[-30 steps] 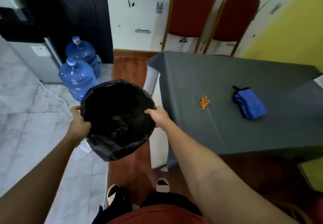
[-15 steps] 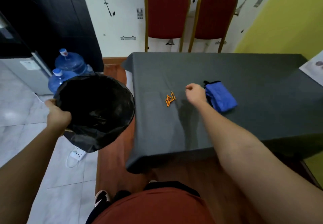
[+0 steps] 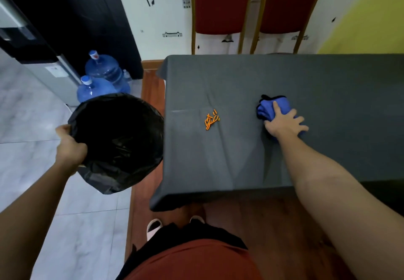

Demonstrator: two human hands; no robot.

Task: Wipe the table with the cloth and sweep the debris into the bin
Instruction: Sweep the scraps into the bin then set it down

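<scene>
A grey-clothed table (image 3: 306, 78) fills the right half of the view. A small pile of orange debris (image 3: 211, 119) lies near its left edge. To the right of the pile sits a folded blue cloth (image 3: 267, 110), and my right hand (image 3: 284, 122) lies flat on it with fingers spread. My left hand (image 3: 68, 146) grips the left rim of a bin lined with a black bag (image 3: 119, 139), held in the air just left of the table's edge.
Two red chairs with gold frames (image 3: 223, 6) stand against the wall behind the table. Two blue water jugs (image 3: 102, 69) and a water dispenser (image 3: 32, 45) stand at the left. The floor is tile at left and wood under the table.
My right hand let go of the bin's rim, reached across the table past the debris and came down on the blue cloth. The left hand keeps the bin beside the table.
</scene>
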